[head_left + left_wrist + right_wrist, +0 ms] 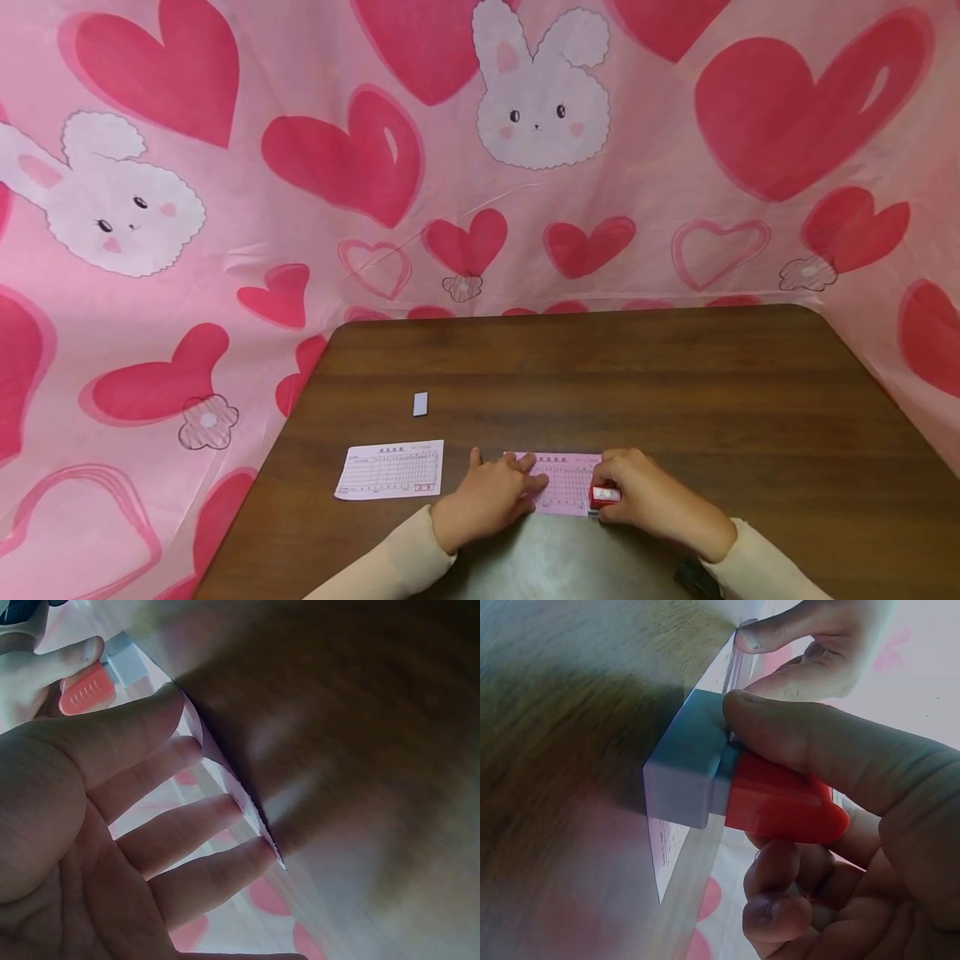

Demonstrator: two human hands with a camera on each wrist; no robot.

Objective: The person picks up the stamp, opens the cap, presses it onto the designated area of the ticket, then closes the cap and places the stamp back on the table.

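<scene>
In the head view a pink printed form [564, 485] with a ruled grid lies on the table. The left hand [487, 500] rests on its left side, fingers spread and fairly straight; the left wrist view shows the fingertips along the paper's edge [196, 727]. At the form's lower right corner, the right hand [651, 496] grips a self-inking stamp [604, 497] upright. The stamp has a red handle [780, 799] and a pale grey base [682, 765], which stands on the paper in the right wrist view. The thumb presses along the handle's side; the stamp's face is hidden.
A similar white form [390, 471] lies left of the left hand, with a red mark in its lower right corner. Farther back is a small white rectangular piece [420, 404]. The brown wooden table [585, 367] ends at a pink curtain [652, 167] printed with hearts and rabbits.
</scene>
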